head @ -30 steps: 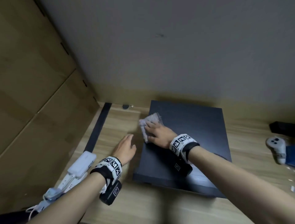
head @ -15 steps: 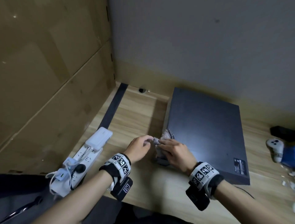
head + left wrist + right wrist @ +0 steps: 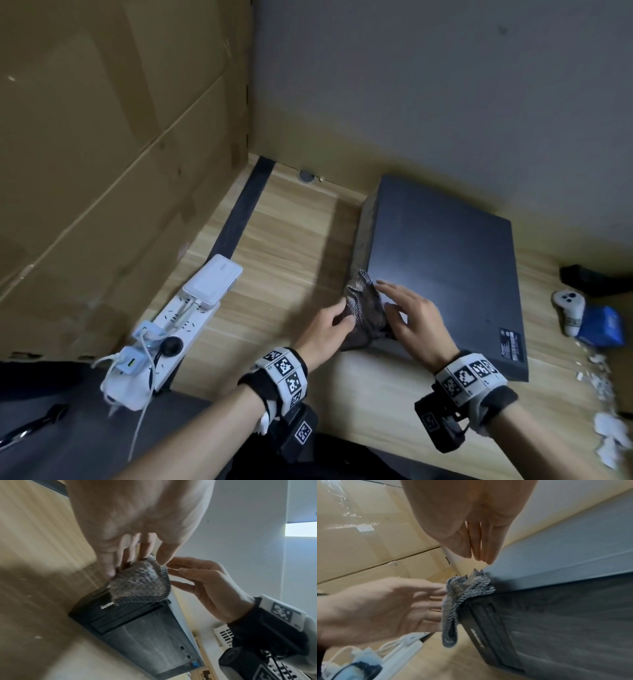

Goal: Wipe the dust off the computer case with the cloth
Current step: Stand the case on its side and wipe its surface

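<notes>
The dark grey computer case (image 3: 445, 274) lies flat on the wooden surface. A dusty checked cloth (image 3: 364, 308) is draped over its near left corner. My left hand (image 3: 329, 325) pinches the cloth lightly, thumb on one side and fingers on the other. My right hand (image 3: 414, 315) hovers on the case's top beside the cloth with straight fingers. In the left wrist view the cloth (image 3: 137, 584) covers the corner of the case's dusty front panel (image 3: 145, 635). In the right wrist view the cloth (image 3: 467, 586) hangs down the case's side (image 3: 565, 615) while the left hand (image 3: 385, 608) touches it.
A white power strip (image 3: 171, 329) with plugs and a white adapter (image 3: 214, 284) lies to the left. Cardboard (image 3: 102, 154) walls in the left side. At the right lie a white controller (image 3: 568, 308), a blue packet (image 3: 603, 325) and white scraps (image 3: 606, 428).
The cloth went from the case's far left top to its near left corner. Both hands gripped it there; now the right hand has let go and straightened its fingers.
</notes>
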A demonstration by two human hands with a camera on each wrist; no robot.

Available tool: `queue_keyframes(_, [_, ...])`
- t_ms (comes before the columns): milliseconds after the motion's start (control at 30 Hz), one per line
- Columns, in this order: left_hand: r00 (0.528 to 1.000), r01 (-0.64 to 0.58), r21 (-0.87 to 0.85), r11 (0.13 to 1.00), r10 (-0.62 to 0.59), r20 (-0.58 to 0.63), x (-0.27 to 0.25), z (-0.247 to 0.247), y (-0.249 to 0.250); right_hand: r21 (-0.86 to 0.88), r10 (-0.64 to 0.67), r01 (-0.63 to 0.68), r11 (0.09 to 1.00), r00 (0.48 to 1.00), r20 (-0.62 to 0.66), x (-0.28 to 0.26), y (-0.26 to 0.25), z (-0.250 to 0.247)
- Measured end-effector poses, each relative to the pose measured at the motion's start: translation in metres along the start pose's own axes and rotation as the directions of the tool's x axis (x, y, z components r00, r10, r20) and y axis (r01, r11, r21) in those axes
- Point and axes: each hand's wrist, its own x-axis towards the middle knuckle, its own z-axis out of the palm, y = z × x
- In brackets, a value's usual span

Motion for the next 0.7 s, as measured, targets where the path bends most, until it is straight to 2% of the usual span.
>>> queue_keyframes(67, [1.000,-0.013,0.041,0.999,0.013,0.002,0.006,0.009,0.007,-0.098,-0.021,0.022,0.995,1.000,0.012,-0.009,0.005,-0.003])
queue_keyframes(200, [0.988,0.122,0.121,0.985,-0.109,-0.108,0.031,0.016,0.005,-0.150,-0.063,0.064,0.987,0.998,0.011,-0.020,0.010,-0.001])
queue_keyframes(300, [0.968,0.205,0.015,0.979,-0.200,-0.149,0.042,0.014,-0.007,-0.148,-0.048,0.052,0.988,0.998,0.029,-0.027,0.015,0.005])
queue_keyframes(400, [0.941,0.322,-0.023,0.946,-0.323,-0.105,0.043,0.008,-0.023,-0.164,-0.047,0.058,0.985,0.997,0.069,-0.032,0.018,0.014])
queue_keyframes(533, [0.914,0.405,0.131,0.905,-0.399,-0.067,0.056,-0.002,-0.044,-0.188,-0.052,0.066,0.980,0.995,0.080,-0.033,0.020,0.018])
queue_keyframes(600, [0.919,0.391,0.224,0.893,-0.392,-0.040,0.063,-0.006,-0.049,-0.197,-0.048,0.062,0.978,0.996,0.079,-0.030,0.021,0.018])
queue_keyframes(700, [0.944,0.323,0.390,0.862,-0.325,-0.063,0.058,-0.010,-0.034,-0.233,-0.057,0.075,0.970,0.995,0.082,-0.026,0.019,0.017])
